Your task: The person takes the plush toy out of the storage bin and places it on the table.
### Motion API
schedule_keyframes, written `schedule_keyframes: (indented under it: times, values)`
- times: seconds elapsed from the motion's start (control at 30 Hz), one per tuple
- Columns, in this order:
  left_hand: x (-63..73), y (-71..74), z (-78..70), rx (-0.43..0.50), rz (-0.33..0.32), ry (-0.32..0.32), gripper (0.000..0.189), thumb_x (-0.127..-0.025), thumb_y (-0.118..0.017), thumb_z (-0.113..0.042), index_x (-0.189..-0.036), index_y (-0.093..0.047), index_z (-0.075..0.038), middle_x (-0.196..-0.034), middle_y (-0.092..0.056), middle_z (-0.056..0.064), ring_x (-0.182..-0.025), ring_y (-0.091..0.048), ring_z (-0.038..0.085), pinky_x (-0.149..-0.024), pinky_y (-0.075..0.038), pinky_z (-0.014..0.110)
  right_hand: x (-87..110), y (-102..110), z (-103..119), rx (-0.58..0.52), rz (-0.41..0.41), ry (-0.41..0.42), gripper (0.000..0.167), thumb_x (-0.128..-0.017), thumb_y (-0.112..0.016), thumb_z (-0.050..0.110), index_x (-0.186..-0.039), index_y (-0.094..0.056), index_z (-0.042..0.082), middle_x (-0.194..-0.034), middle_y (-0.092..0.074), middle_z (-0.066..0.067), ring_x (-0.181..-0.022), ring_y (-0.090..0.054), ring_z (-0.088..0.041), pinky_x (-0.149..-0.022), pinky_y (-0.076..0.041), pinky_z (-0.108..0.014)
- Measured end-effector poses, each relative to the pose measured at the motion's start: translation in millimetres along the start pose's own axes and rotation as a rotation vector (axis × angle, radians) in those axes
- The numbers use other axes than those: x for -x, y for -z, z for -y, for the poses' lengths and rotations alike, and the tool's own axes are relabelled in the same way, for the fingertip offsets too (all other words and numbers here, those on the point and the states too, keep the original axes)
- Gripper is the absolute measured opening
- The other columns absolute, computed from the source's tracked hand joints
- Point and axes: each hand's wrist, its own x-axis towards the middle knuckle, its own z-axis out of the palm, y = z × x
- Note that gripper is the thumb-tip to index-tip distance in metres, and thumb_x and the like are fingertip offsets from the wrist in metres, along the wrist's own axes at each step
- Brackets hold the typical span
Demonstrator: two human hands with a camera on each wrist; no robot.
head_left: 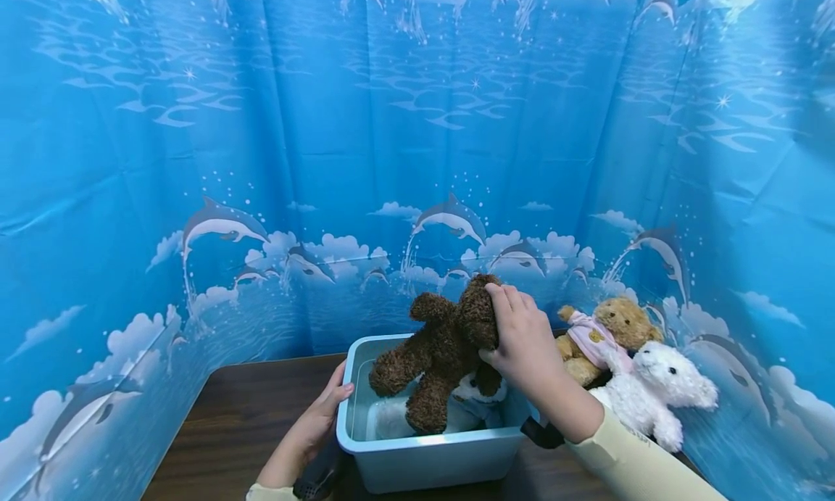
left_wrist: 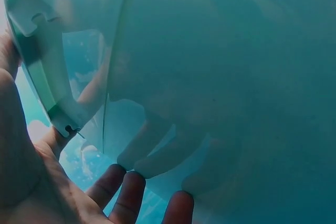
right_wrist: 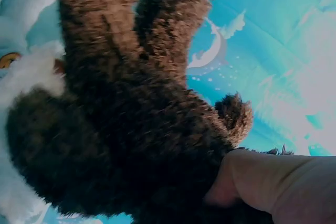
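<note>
My right hand (head_left: 528,336) grips a brown teddy bear (head_left: 435,349) by the head, fingers over the top and thumb at the side. The bear is held tilted over a light-blue plastic bin (head_left: 430,443), its legs reaching down inside the rim. At the bin's left end my left hand (head_left: 320,412) holds the rim, thumb at the edge; in the left wrist view its fingertips (left_wrist: 179,205) touch the outer wall. White plush (head_left: 479,391), mostly hidden by the bear, lies inside the bin. The right wrist view shows the bear's brown fur and my thumb pressed into it.
A tan teddy bear (head_left: 620,330) in a pink shirt and a white plush animal (head_left: 659,388) are to the right of the bin. All stand on a dark wooden table (head_left: 261,407). A blue dolphin-print curtain (head_left: 417,138) surrounds the back and sides.
</note>
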Motion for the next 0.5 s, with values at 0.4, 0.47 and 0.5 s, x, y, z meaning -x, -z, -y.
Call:
schedule_keyframes:
  times: [0.4,0.47,0.5]
  values:
    - [-0.5,0.0,0.4,0.014,0.005,-0.001,0.075,-0.109,-0.043,-0.052,-0.174,-0.012,-0.030,-0.181,-0.014,0.020,-0.160,-0.023,0.052,-0.119,-0.040,0.071,3.1,22,-16,-0.070,-0.246,0.052,0.094,-0.071,-0.105,0.017,-0.150,-0.055,0.019,-0.145,-0.062,-0.019,-0.128,-0.058,-0.048,-0.099,-0.042,-0.071]
    - [-0.2,0.5,0.5,0.020,-0.002,0.003,0.074,-0.109,-0.044,-0.051,-0.174,-0.015,-0.032,-0.180,-0.017,0.019,-0.159,-0.026,0.050,-0.118,-0.041,0.070,-0.5,34,-19,-0.105,-0.296,0.057,0.097,-0.067,-0.104,0.008,-0.150,-0.054,0.016,-0.143,-0.063,-0.020,-0.126,-0.058,-0.049,-0.100,-0.046,-0.070]
    - [-0.4,0.7,0.5,0.022,-0.005,0.005,0.073,-0.109,-0.044,-0.052,-0.174,-0.016,-0.033,-0.180,-0.019,0.018,-0.158,-0.026,0.049,-0.118,-0.041,0.070,-2.2,40,-22,-0.128,-0.319,0.053,0.101,-0.066,-0.103,0.002,-0.152,-0.052,0.015,-0.143,-0.062,-0.023,-0.126,-0.058,-0.050,-0.101,-0.046,-0.071]
